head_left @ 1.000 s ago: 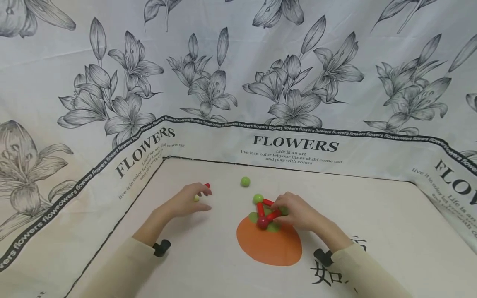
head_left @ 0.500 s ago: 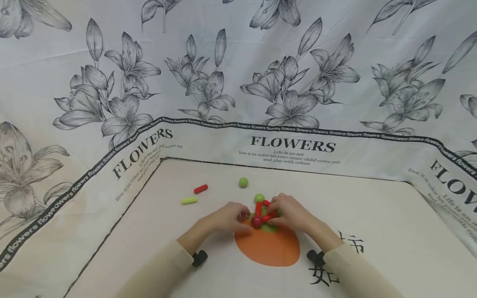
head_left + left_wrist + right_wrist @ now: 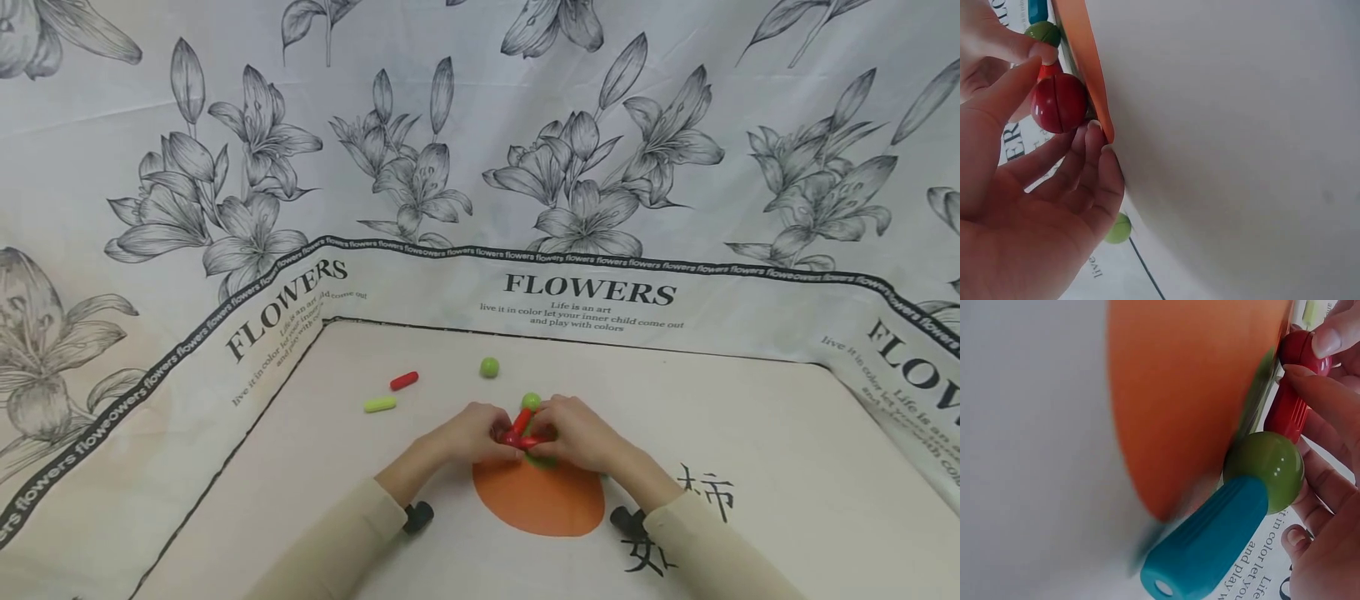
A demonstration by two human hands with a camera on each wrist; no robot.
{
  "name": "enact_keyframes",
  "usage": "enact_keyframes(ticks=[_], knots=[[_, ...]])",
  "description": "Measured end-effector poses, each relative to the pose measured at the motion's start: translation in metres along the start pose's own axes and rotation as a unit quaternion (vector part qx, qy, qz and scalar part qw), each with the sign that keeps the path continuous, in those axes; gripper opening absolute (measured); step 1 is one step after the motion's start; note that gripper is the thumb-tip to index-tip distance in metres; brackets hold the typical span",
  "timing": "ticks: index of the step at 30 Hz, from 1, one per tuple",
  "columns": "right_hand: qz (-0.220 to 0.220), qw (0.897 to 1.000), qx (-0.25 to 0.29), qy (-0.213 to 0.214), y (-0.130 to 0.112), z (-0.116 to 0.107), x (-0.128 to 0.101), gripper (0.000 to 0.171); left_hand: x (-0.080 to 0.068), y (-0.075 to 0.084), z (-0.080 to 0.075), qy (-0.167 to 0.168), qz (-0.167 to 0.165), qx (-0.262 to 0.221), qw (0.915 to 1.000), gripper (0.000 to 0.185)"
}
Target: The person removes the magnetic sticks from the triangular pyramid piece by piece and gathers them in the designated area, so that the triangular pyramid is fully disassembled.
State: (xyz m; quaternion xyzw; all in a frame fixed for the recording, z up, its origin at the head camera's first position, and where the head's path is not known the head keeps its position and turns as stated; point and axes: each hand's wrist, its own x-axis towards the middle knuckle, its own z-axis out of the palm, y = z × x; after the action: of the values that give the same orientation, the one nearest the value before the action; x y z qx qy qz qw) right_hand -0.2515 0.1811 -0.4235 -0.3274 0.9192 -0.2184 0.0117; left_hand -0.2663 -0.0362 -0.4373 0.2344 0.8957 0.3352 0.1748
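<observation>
Red ball (image 3: 1059,103) pinched in left hand (image 3: 474,432); right hand (image 3: 572,433) grips the adjoining red rod (image 3: 1290,410), steadying the frame between both hands.

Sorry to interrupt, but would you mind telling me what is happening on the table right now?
A person has both hands on a small build of magnetic sticks and balls above the orange print on the cloth. The left hand pinches its red ball; the right hand holds the red stick beside a green ball with a teal stick attached. A loose red stick, yellow-green stick and green ball lie apart.
</observation>
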Motion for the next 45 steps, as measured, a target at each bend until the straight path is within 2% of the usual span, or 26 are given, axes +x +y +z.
enact_keyframes(ticks=[6, 14, 19, 25, 33, 38, 45], knots=[[-0.017, 1.0, 0.008, -0.002, -0.004, 0.003, 0.003, 0.01, -0.002, 0.001, 0.001, 0.008, -0.027, 0.0, 0.9996, 0.031], [-0.027, 0.999, -0.009, -0.015, -0.005, 0.004, 0.008, 0.008, -0.002, 0.002, -0.001, 0.01, -0.039, 0.002, 0.9992, 0.028], [-0.029, 0.999, -0.014, -0.017, -0.006, 0.003, 0.009, 0.009, -0.002, 0.001, -0.003, 0.006, -0.035, 0.005, 0.9993, 0.024], [-0.048, 0.998, -0.025, -0.013, -0.008, 0.003, 0.008, 0.009, -0.003, -0.003, -0.009, -0.007, -0.009, 0.011, 0.9999, 0.021], [-0.038, 0.997, -0.061, -0.019, -0.007, 0.003, 0.004, 0.012, -0.001, -0.012, -0.021, -0.014, -0.01, 0.018, 0.9997, 0.022], [-0.036, 0.998, -0.053, -0.021, -0.006, 0.001, 0.003, 0.012, 0.001, -0.015, -0.019, -0.02, -0.008, 0.009, 0.9997, 0.022], [-0.025, 0.999, -0.01, -0.027, -0.003, 0.0, 0.005, 0.012, 0.002, -0.02, -0.018, -0.015, -0.013, -0.004, 0.9998, 0.026]])
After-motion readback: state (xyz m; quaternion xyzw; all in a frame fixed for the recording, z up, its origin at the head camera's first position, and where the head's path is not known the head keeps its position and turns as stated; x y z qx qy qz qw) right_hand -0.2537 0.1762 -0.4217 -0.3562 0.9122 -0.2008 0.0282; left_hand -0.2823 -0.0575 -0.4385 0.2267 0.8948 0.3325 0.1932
